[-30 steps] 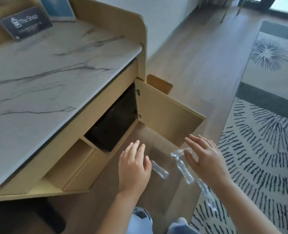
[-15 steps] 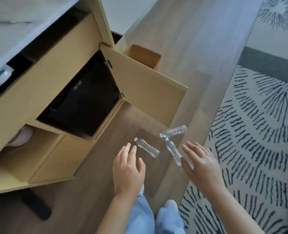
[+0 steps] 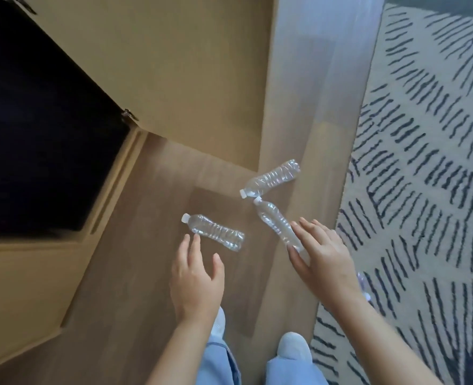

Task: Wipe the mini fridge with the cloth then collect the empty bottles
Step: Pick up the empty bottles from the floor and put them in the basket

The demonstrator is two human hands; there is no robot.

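- The wood floor point(image 3: 135, 273) fills the middle of your view, and all the counted bottles lie on it.
- One pale rug point(image 3: 429, 168) with dark dashes covers the right side, its edge just beside your right hand.
- One cabinet door point(image 3: 179, 79) stands swung open above the bottles.
- The one mini fridge point(image 3: 35, 134) shows as a black front in the cabinet at your left, well apart from both hands.
- Your left hand point(image 3: 196, 279) is flat, with straight fingers slightly apart and the thumb out. It holds nothing, and its fingertips are just beside the near bottle point(image 3: 214, 235). You cannot tell whether they touch.
- Your right hand point(image 3: 324, 257) is spread wide and grips nothing. Its fingers lie over the base end of the middle bottle point(image 3: 274, 219).
- Three clear, capped bottles lie on their sides. The far bottle point(image 3: 271, 179) has its cap almost meeting the middle bottle's cap.
- A sliver of clear plastic point(image 3: 364, 284) shows behind your right wrist. You cannot tell what it is.
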